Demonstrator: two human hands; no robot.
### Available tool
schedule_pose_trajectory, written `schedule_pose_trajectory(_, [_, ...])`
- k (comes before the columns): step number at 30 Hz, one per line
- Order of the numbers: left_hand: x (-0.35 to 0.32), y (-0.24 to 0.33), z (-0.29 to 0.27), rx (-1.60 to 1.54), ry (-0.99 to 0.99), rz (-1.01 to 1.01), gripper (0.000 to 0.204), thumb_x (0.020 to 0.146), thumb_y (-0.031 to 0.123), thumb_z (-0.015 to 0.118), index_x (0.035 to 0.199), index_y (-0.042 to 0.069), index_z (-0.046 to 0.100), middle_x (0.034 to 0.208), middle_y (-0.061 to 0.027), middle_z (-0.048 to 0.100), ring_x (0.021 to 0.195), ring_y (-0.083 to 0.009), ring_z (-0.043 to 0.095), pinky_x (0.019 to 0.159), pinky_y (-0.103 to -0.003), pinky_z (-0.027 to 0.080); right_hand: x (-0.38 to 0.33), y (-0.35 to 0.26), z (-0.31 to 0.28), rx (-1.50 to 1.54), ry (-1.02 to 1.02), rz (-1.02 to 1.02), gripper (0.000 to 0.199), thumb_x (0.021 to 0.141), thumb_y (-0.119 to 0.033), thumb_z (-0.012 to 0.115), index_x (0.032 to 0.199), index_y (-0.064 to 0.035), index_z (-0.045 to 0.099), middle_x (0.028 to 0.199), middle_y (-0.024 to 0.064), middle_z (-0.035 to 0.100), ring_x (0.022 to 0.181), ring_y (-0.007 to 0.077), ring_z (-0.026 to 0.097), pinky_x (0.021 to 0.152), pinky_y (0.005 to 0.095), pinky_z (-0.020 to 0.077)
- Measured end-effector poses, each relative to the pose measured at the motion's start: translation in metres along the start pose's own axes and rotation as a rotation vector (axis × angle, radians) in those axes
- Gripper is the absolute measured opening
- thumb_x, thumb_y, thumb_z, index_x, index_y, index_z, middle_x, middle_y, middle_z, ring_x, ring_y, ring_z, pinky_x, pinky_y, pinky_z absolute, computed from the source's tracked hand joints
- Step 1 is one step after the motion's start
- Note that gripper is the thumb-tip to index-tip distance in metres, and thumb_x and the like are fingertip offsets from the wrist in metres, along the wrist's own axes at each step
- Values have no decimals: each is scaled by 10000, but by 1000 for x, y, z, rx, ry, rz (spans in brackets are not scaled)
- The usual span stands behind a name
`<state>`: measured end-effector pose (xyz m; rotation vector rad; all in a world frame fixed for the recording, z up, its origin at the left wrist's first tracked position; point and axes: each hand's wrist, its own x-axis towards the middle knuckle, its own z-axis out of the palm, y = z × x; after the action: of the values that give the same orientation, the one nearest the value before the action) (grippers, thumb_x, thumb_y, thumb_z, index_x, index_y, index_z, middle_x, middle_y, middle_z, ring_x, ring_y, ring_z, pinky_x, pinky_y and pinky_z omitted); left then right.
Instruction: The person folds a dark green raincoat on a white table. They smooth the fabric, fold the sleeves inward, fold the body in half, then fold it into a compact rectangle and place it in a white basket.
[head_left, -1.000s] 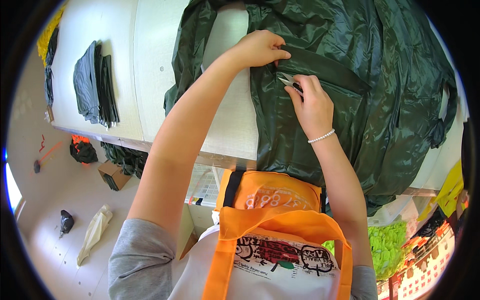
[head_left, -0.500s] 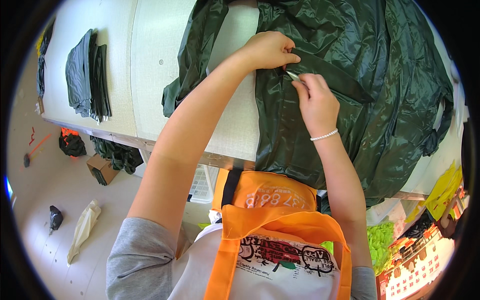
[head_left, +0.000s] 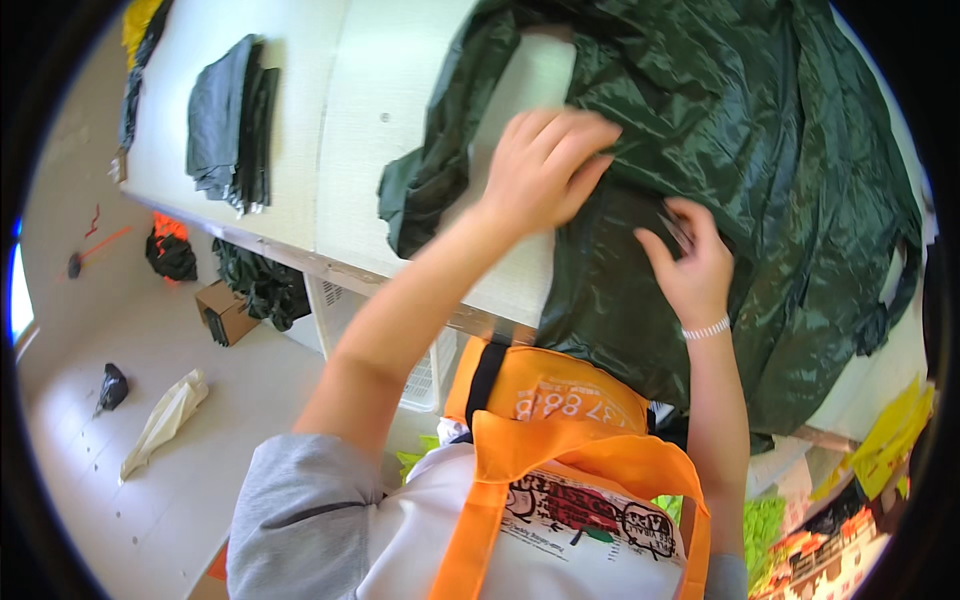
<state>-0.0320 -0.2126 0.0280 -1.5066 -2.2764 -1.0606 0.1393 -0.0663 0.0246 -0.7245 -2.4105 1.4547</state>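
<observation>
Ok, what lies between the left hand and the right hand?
Head view: the glossy dark green garment shows between the left hand and the right hand.

- Bare left arm (head_left: 415, 310): bent at the elbow, the forearm slanting up and rightward in front of the body.
- Bare left hand (head_left: 548, 172): back turned upward, fingers close together, loosely bent and pointing right, thumb slightly apart below them; blurred, palm hidden.
- Bare right arm (head_left: 718, 400): forearm rising nearly straight up to the wrist.
- Bare right hand (head_left: 700, 268): lower than the left, tilted leftward, thumb spread away from the bent fingers.
</observation>
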Motion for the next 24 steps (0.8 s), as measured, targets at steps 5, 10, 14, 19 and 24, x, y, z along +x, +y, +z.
schedule_pose_trajectory(5, [-76, 12, -82, 745, 92, -465, 486, 741, 185, 739, 1152, 8, 552, 1114, -168, 606, 1047, -341, 557, 976, -434, 376, -13, -2, -53, -237, 241, 19, 158, 885, -13, 587, 1029, -13, 652, 912, 66, 661, 768, 88, 613, 681, 205, 491])
schedule_pose_trajectory(10, [-98, 13, -132, 34, -183, -1182, 307, 801, 203, 678, 990, -35, 633, 906, -152, 669, 743, -236, 633, 677, -310, 491, -29, 22, -42, -80, -149, -46, 233, 836, -17, 631, 1069, -18, 645, 1056, 83, 655, 831, 124, 642, 702, 235, 510])
schedule_pose_trajectory(14, [-69, 81, -139, -589, -134, -1348, 382, 812, 235, 691, 1023, -77, 626, 859, -101, 666, 778, -137, 606, 716, -253, 474, -63, -63, -28, 327, -426, -21, 441, 745, -30, 741, 1164, -47, 604, 1167, 48, 609, 852, 93, 614, 729, 232, 516])
schedule_pose_trajectory(19, [-63, 120, -129, -861, -50, -1271, 572, 916, 449, 512, 1200, -46, 541, 1034, -102, 643, 885, -129, 607, 784, -244, 479, -86, -110, -7, 490, -357, -51, 328, 804, -131, 724, 1099, -34, 618, 995, 14, 631, 709, 27, 523, 636, 193, 456])
schedule_pose_trajectory(24, [-72, 118, -128, -1285, 126, -1066, 766, 914, 590, 390, 1419, 25, 279, 1172, -136, 567, 983, -177, 576, 849, -288, 459, -72, -103, -3, 622, -136, 244, 206, 929, -195, 582, 925, -5, 663, 790, -16, 629, 673, 22, 506, 628, 177, 411])
